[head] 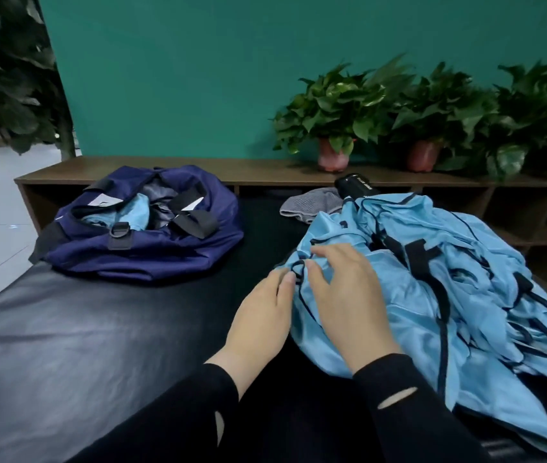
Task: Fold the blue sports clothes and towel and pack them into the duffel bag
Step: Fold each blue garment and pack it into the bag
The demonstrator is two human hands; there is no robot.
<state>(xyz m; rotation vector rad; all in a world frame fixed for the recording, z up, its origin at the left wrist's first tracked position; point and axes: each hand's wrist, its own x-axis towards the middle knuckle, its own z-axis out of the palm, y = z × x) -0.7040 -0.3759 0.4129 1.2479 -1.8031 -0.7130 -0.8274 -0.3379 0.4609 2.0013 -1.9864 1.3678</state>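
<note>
A heap of light blue sports clothes (439,289) with dark trim lies on the right of the black padded bench (81,329). My left hand (262,315) rests at the heap's left edge, its fingertips touching the fabric by a dark loop. My right hand (349,289) lies flat on top of the cloth, fingers spread and slightly bent. The navy duffel bag (145,242) sits open at the back left, with a light blue garment (131,212) and grey fabric inside it.
A grey folded cloth (312,203) and a black cylinder (355,187) lie behind the heap. A low wooden shelf (198,168) runs along the teal wall, with potted plants (335,121) on its right part. Tiled floor lies to the left.
</note>
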